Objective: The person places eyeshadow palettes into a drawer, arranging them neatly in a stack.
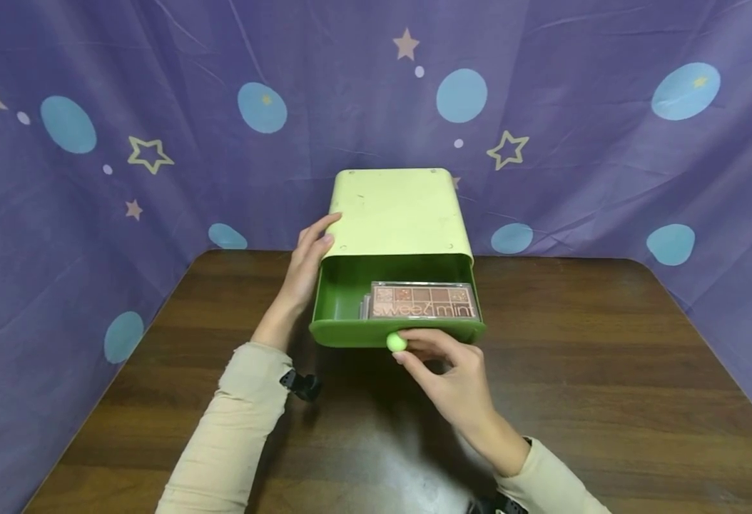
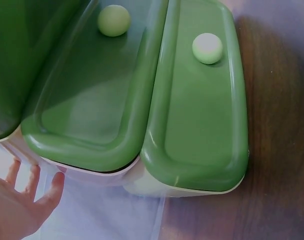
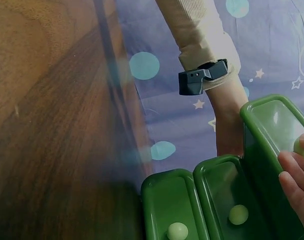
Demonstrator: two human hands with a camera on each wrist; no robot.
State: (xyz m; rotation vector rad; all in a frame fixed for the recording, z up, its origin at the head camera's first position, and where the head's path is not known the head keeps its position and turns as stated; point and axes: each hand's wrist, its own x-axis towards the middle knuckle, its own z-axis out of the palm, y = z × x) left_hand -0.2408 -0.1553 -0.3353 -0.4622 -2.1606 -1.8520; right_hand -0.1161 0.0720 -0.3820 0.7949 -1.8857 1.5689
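A pale green drawer cabinet (image 1: 397, 210) stands on the table, its green top drawer (image 1: 350, 333) pulled out. Inside that drawer an eyeshadow palette (image 1: 424, 300) marked "sweet mint" lies towards the right, with the edge of another flat clear case showing beside it. My right hand (image 1: 459, 382) pinches the drawer's round light green knob (image 1: 397, 342) between thumb and fingers. Against the cabinet's left side rests my left hand (image 1: 300, 275), its fingers extended along the wall. Two lower drawers, a middle one (image 2: 87, 110) and a bottom one (image 2: 202, 120), are closed in the left wrist view.
The brown wooden table (image 1: 581, 371) extends to both sides of the cabinet. Behind it hangs a purple curtain (image 1: 363, 86) with stars and blue dots. A dark wrist strap (image 3: 197, 80) sits on the left sleeve's cuff.
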